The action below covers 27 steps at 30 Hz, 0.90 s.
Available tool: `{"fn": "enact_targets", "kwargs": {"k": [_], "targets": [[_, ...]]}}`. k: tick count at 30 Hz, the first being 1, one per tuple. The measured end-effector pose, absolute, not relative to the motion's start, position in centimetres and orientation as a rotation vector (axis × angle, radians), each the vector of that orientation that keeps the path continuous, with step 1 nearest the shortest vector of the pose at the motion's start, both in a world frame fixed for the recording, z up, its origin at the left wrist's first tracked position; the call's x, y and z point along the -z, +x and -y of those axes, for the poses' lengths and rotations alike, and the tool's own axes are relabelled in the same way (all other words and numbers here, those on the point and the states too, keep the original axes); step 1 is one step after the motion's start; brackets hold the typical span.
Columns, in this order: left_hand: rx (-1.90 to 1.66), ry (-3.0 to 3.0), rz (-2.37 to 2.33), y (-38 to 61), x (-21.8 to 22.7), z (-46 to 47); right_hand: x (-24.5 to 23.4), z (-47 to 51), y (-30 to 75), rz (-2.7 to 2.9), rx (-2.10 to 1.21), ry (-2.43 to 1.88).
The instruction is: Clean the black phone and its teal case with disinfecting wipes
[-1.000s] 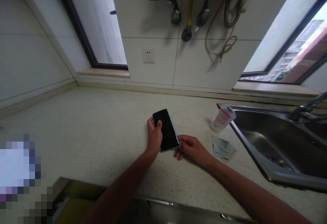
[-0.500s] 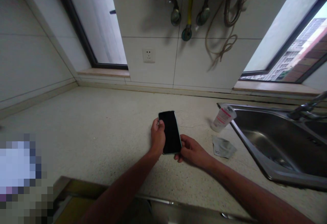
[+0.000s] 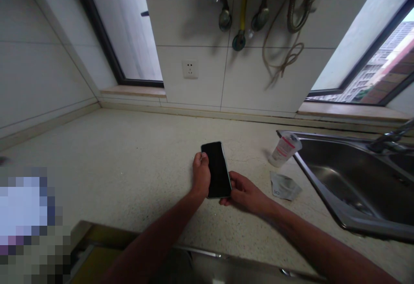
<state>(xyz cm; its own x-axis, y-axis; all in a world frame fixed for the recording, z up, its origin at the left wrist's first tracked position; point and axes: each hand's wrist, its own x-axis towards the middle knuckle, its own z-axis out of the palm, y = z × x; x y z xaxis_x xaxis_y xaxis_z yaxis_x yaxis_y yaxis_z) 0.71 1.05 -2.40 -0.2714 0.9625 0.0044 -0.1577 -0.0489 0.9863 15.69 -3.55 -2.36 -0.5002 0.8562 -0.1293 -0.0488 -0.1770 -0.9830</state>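
A smartphone with a dark screen and a light edge is held over the speckled countertop. My left hand grips its left side, the thumb lying on the edge of the screen. At the lower right corner, my right hand has its fingers curled against the phone; part of them is hidden behind it. To the right of my right hand, a crumpled grey-green paper note lies on the counter. Behind the note stands a clear plastic cup with red print.
A steel sink with a tap is set in at the right. Pipes and a yellow hose hang on the tiled wall above a socket. A drawer stands open at the lower left, near a blurred-out patch.
The whole view has shifted slightly. Both hands keep the same hold on the smartphone, which appears a touch lower in the picture.
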Motion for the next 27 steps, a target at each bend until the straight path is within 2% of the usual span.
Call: {"fn": "enact_targets", "kwargs": {"k": [16, 23, 27], "targets": [[-1.430, 0.877, -1.211, 0.1, 2.1, -1.9, 2.5, 3.7, 15.3, 1.343, -1.824, -0.842], [-1.396, 1.025, -1.240, 0.2, 1.6, -1.5, 1.7, 3.2, 15.9, 1.348, -1.638, -0.904], [-1.248, 1.202, -1.124, 0.5, 1.6, -0.7, 1.5, 2.5, 16.9, 1.500, -1.350, -0.991]]}}
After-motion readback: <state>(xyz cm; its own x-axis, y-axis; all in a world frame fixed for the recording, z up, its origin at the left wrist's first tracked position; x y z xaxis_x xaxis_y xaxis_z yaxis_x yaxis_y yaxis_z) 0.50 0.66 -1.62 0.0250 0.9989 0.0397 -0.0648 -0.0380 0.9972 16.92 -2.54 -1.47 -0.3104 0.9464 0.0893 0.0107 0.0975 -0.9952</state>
